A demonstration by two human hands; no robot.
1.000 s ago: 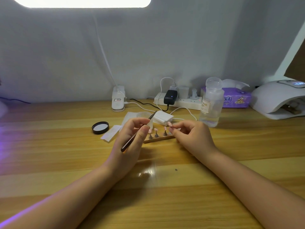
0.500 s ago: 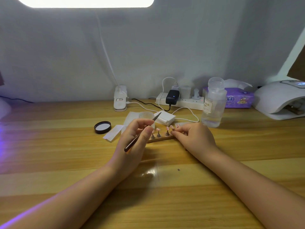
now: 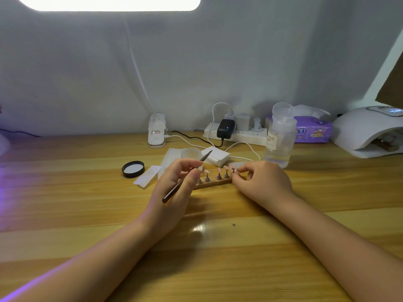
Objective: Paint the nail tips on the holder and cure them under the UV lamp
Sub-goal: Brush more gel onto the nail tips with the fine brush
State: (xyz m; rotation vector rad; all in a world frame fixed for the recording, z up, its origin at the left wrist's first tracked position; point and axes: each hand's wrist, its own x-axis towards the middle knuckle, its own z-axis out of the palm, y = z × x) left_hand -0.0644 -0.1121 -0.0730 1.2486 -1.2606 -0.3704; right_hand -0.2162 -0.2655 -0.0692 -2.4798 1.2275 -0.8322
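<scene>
**Brush held up at the left end of the nail holder, right fingers at its other end**

Two bare forearms reach in from the near edge of the wooden table and meet at its middle. The left hand pinches a dark brush between thumb and curled fingers; the brush slants up and away, its pointed tip raised above the hand. The right hand has its fingers curled, with thumb and forefinger drawn together at the right end of the holder; whether they clamp the last stand or only touch it cannot be told.

The holder is a narrow wooden strip lying flat between the two hands. Small grey stands rise from it in a row, each topped by a pinkish nail tip.

Just beyond the holder lie a small clear jar on white paper and a white adapter block. To the left sits a black lid. To the right stands a clear bottle. Along the wall are a power strip, a purple tissue pack and, far right, the white UV lamp, well apart from the holder.
</scene>
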